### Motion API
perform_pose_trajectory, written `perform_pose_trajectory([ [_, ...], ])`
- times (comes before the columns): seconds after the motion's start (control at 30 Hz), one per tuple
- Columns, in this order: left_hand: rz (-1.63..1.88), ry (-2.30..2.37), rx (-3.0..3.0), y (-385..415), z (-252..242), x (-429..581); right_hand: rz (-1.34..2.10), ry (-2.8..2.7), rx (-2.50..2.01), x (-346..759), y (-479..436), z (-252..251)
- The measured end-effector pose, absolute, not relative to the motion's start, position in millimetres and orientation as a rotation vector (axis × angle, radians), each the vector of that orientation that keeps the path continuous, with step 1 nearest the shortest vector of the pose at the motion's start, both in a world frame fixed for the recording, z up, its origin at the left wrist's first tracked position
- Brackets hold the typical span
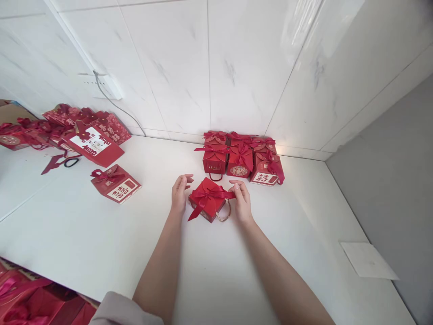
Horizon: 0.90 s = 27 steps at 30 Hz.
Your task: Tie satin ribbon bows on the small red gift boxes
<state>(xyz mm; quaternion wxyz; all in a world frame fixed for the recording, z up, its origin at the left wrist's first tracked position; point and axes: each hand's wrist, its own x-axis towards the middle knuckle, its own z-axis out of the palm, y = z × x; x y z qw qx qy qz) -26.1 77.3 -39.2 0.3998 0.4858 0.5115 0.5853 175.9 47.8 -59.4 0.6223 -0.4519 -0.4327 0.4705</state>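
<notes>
A small red gift box [207, 202] with a red ribbon bow on top and a gold cord handle sits on the white counter [237, 271] in front of me. My right hand [241, 201] pinches the ribbon at the box's right side. My left hand [179, 191] is beside the box's left edge, its fingers curled with thumb and forefinger near the bow; I cannot make out anything held in it.
Several finished red boxes [241, 157] with bows stand against the tiled wall behind. A flat red box [115, 183] lies to the left, with a pile of flat red boxes [77, 131] beyond it. A cable runs from a wall socket [108, 85]. A white sheet [368, 260] lies at right.
</notes>
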Motion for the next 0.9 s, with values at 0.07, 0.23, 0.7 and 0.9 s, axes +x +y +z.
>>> perform_pose_trajectory([
  [0.07, 1.496, 1.27, 1.284, 71, -26, -25, 1.102, -1.062, -1.04, 179, 46, -51],
  [0.23, 1.262, 1.252, 1.688, 47, -1, -12, 1.127, -1.211, -1.042, 185, 37, -30],
  [0.7, 1.268, 1.428, 1.728, 37, -17, -1, 1.259, -1.376, -1.084, 195, -12, -28],
  [0.9, 1.292, 1.343, 1.488, 22, -4, -6, 1.309, -1.533, -1.214, 216, -3, -34],
])
